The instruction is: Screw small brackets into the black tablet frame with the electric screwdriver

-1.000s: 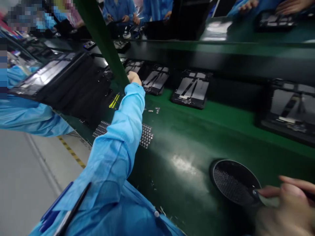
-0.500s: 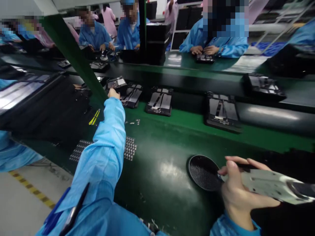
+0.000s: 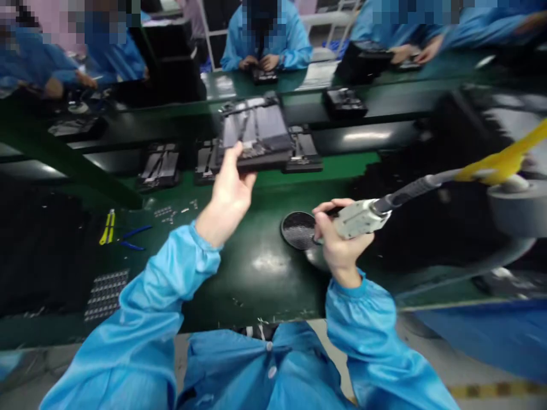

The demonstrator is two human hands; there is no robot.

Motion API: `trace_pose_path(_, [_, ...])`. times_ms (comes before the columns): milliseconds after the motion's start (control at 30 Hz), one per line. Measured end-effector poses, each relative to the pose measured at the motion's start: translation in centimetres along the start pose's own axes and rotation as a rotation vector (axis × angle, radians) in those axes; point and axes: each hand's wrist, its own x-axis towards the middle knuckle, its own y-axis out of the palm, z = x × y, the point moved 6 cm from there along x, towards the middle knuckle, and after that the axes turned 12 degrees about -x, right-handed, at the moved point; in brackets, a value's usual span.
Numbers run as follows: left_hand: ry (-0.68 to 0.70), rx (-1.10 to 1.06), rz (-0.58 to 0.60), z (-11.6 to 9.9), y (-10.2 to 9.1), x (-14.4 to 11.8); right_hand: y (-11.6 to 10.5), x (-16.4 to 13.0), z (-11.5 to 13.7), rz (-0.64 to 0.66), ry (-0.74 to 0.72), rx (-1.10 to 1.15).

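Raised above the table's middle, an opened tablet (image 3: 260, 128) shows grey battery panels and dark ribbon strips in a black frame. My left hand (image 3: 228, 196) grips its near left edge, thumb on top. An electric screwdriver (image 3: 359, 219), pale with a cable at its rear, lies in the closed fingers of my right hand (image 3: 344, 247). Its tip points left, beside a round black dish (image 3: 297, 230) with a perforated-looking surface; whether it touches the dish I cannot tell. Similar tablets (image 3: 160, 165) rest on the green strip behind, two of them partly hidden by the held one.
Yellow tweezers (image 3: 108, 226) and a blue-handled tool (image 3: 134, 238) lie left, near rows of small parts (image 3: 106, 293). A grey cylinder with a yellow strap (image 3: 519, 205) hangs at right. Co-workers in blue sleeves (image 3: 294, 40) sit across the bench.
My left hand has come from the far left to the middle, carrying the tablet up with it. My view has turned right. The screwdriver stays in my right hand near the dish.
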Motion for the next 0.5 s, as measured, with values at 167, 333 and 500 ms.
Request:
trace_pose_path(167, [-0.307, -0.004, 0.268, 5.5, 8.7, -13.5, -5.0, -7.0, 5.4, 0.143, -0.039, -0.002])
trace_pose_path(333, [-0.255, 0.207, 0.452, 6.7, 15.9, -18.4, -9.4, -10.7, 7.2, 0.238, -0.043, 0.028])
trace_pose_path(500, [-0.269, 0.518, 0.564, 8.8, 22.6, -20.4, -10.3, -11.1, 7.7, 0.277, -0.036, 0.074])
